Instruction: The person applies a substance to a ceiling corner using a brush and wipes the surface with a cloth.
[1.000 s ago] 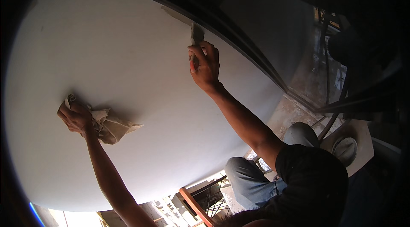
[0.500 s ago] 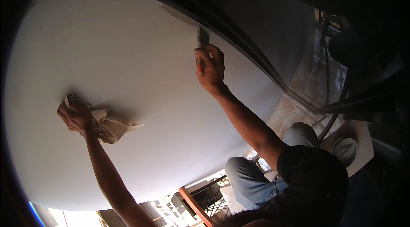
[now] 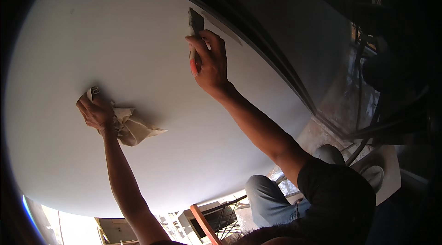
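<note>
My left hand (image 3: 94, 113) grips a crumpled beige cloth (image 3: 140, 130) against the broad white surface (image 3: 115, 47) on the left; folds hang out to the right of my fingers. My right hand (image 3: 208, 58) is closed round the handle of a flat brush (image 3: 196, 18), pale with a red part. Its dark bristles touch the white surface just left of a dark frame edge (image 3: 258, 42). A greyish beige streak (image 3: 223, 28) runs beside that edge, right of the brush.
A dark glossy pane (image 3: 313, 24) with reflections fills the upper right. At lower right a pale board (image 3: 389, 183) holds a round container (image 3: 372, 177), partly behind my sleeve. My bent knee in jeans (image 3: 267, 199), an orange rail (image 3: 205, 222) and bright openwork structures show along the bottom.
The brush in my right hand has moved up and left along the edge. The whole view has shifted slightly, and my left hand with the cloth sits higher and farther right in it.
</note>
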Demonstrator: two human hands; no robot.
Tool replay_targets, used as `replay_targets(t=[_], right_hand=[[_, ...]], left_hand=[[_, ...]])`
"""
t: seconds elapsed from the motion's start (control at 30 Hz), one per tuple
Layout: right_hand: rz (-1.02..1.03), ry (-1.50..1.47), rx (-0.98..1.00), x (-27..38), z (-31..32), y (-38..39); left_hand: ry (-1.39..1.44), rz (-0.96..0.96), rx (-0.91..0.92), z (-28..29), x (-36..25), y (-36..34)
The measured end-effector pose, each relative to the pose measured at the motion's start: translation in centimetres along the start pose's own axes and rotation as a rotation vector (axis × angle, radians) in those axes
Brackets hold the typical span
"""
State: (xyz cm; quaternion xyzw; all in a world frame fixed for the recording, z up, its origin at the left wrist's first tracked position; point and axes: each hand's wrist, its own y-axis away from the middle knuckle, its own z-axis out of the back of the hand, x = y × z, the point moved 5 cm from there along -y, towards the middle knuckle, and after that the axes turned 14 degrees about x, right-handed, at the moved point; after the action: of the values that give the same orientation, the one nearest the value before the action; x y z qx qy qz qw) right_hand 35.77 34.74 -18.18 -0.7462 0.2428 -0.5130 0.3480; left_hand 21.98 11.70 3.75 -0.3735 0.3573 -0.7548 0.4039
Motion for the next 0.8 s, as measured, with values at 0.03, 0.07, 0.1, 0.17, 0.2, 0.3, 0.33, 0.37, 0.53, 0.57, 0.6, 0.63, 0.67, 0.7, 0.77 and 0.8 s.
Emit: replay_targets(t=[0.03,0.07,0.1,0.17,0.2,0.3,0.33,0.37,0.53,0.57,0.6,0.63,0.67,0.7,0.77,0.8], right_hand=[[0.009,-0.006,-0.011,0.5,-0.3,-0.8],[0.018,-0.012,-0.023,1.0,-0.6,-1.5],[0.019,-0.032,-0.036,1.4,-0.8,-2.1],[0.036,-0.005,-0.056,1.8,-1.4,-2.8],[0.044,0.008,-0.067,2.0,-1.6,-3.1],[0.043,0.017,-0.078,2.3,-1.8,-3.7],[0.039,0.017,-0.076,2.4,-2.0,-3.8],[0.034,0.018,-0.075,2.5,-2.1,-3.9],[0.027,0.031,-0.084,2.3,-2.6,-4.4],[0.028,0.034,-0.094,2.3,-2.7,-4.6],[0.029,0.038,-0.103,2.4,-2.7,-4.7],[0.017,0.037,-0.094,2.4,-2.8,-4.8],[0.006,0.037,-0.084,2.5,-2.9,-4.8],[-0.005,0.037,-0.075,2.5,-3.0,-4.8],[0.001,0.043,-0.079,2.6,-3.0,-4.8],[0.004,0.045,-0.081,2.6,-3.0,-4.9]], left_hand=[[0.005,-0.004,0.002,0.1,0.0,0.0],[-0.003,-0.006,0.003,0.0,0.1,-0.1],[-0.011,-0.008,0.005,-0.2,0.3,-0.1],[-0.022,-0.011,0.006,-0.3,0.5,-0.1],[-0.021,-0.012,0.004,-0.3,0.5,-0.1],[0.009,-0.020,0.001,-0.2,0.4,-0.1],[0.019,-0.025,0.002,-0.2,0.5,-0.1],[0.010,-0.027,-0.004,0.0,0.5,-0.1],[-0.005,-0.030,-0.016,0.0,0.2,0.1],[-0.002,-0.043,-0.025,0.1,0.1,0.1],[0.001,-0.056,-0.033,0.1,0.2,0.0],[0.002,-0.068,-0.040,0.0,0.3,0.0],[-0.005,-0.059,-0.032,0.0,0.4,0.0],[-0.012,-0.050,-0.023,0.0,0.6,-0.1],[-0.008,-0.041,-0.015,-0.1,0.5,-0.1],[0.002,-0.042,-0.016,0.0,0.4,0.0]])
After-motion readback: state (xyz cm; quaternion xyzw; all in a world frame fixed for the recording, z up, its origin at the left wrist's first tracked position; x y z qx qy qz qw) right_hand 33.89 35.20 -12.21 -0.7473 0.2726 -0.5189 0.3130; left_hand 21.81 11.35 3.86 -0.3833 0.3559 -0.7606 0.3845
